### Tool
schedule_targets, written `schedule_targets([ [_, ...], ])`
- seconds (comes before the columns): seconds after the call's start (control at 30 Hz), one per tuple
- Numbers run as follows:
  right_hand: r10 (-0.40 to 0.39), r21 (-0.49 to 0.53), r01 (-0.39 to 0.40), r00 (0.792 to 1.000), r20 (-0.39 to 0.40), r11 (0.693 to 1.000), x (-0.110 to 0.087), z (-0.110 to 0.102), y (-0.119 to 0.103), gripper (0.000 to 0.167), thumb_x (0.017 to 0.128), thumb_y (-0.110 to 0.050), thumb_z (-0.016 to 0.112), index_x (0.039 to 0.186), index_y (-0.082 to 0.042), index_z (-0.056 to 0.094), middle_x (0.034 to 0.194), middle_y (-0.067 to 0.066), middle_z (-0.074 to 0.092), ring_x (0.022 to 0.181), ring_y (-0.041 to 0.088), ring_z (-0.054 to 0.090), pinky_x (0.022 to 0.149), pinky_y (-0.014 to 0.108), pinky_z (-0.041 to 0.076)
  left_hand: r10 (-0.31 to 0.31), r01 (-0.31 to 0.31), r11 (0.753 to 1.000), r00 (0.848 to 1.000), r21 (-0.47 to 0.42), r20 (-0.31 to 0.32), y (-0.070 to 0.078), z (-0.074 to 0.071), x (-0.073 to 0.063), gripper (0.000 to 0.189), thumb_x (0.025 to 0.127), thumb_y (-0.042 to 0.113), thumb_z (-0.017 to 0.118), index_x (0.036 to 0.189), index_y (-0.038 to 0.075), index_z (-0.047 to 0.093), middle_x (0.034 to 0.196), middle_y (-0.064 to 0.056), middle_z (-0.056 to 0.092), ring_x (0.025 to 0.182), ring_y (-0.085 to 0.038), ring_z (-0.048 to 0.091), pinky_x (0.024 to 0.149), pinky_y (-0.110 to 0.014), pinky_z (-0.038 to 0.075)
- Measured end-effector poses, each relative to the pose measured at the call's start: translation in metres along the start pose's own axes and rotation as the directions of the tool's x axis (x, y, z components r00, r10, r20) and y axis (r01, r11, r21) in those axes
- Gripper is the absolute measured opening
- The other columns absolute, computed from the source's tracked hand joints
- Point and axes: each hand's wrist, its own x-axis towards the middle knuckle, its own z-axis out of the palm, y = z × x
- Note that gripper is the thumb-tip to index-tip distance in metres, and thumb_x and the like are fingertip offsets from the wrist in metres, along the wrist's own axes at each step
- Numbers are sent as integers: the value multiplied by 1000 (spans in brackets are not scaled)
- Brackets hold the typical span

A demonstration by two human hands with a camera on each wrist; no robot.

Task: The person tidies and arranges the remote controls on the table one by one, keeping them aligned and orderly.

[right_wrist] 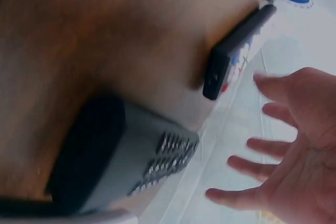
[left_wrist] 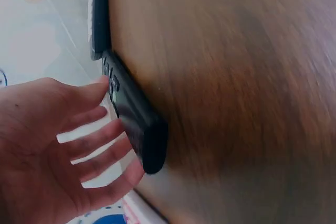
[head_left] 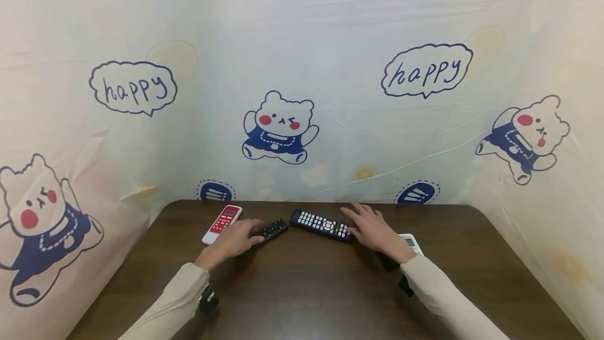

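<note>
In the head view my left hand (head_left: 238, 237) reaches over a small black remote control (head_left: 273, 230). The left wrist view shows my thumb at the button face of this remote (left_wrist: 128, 103), and my fingers stretch along its far side. A longer black remote with white buttons (head_left: 321, 224) lies to its right. My right hand (head_left: 373, 227) hovers at this remote's right end with its fingers spread. In the right wrist view that hand (right_wrist: 289, 150) stands apart from the long remote (right_wrist: 236, 48), with nothing between thumb and fingers.
A red and white remote (head_left: 222, 223) lies left of my left hand. Under my right wrist are a dark keypad device (right_wrist: 142, 156) and a white remote with a screen (head_left: 411, 243), both partly hidden. A printed cloth (head_left: 330, 119) surrounds the brown table (head_left: 302, 298).
</note>
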Motion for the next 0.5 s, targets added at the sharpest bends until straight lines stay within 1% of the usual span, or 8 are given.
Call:
schedule_targets([
  [0.07,48,-28,-48,999,-16,998,0,-2,4,47,105,-12,64,150,-6,53,156,29,44,139,51,47,102,77,45,-7,8,999,1000,-46,26,-3,0,1,41,97,22,77,132,3,67,109,-10,73,98,-25,69,85,-47,59],
  [0.1,74,-35,-74,997,-22,997,-1,-2,5,44,105,-10,62,148,-5,54,153,30,46,136,52,48,99,76,47,-17,21,996,999,-89,47,-4,-1,1,40,96,21,77,130,2,68,103,-8,72,91,-22,67,78,-44,59],
  [0.17,133,-32,-134,991,-15,991,-1,-2,9,43,105,-8,61,147,-3,53,150,32,46,131,54,50,92,73,52,-44,59,981,995,-184,86,-8,-1,2,38,95,17,78,128,0,68,95,-7,69,83,-20,65,69,-38,60],
  [0.2,163,-25,-163,987,-11,986,-2,-2,11,43,105,-8,61,147,-2,53,147,32,47,128,54,52,89,71,54,-60,83,968,993,-236,106,-9,-2,2,38,95,15,78,128,-1,67,93,-7,68,80,-20,64,65,-36,60],
  [0.27,221,-1,-221,975,4,975,-3,-1,16,45,104,-9,63,147,0,51,143,34,49,123,54,54,86,67,56,-96,137,936,986,-324,140,-11,-2,2,38,95,12,78,128,-3,66,94,-10,68,81,-21,65,63,-37,63],
  [0.33,267,25,-268,963,25,963,-4,0,20,49,102,-11,67,147,2,51,138,35,50,119,54,56,85,64,57,-123,174,910,980,-377,156,-11,-3,3,38,95,10,77,128,-4,65,97,-13,68,84,-24,67,64,-39,65],
  [0.4,301,54,-303,953,46,951,-5,0,24,53,100,-12,71,146,4,51,133,35,53,115,52,59,86,63,57,-147,205,891,975,-406,169,-10,-4,4,39,94,8,78,128,-5,64,99,-16,68,88,-27,68,65,-41,66],
  [0.5,334,92,-340,940,69,936,-6,0,28,58,95,-14,77,145,4,52,130,35,56,112,51,62,88,63,56,-185,245,879,966,-409,182,-8,-5,5,41,93,9,78,128,-7,64,103,-20,69,91,-30,69,66,-42,67],
])
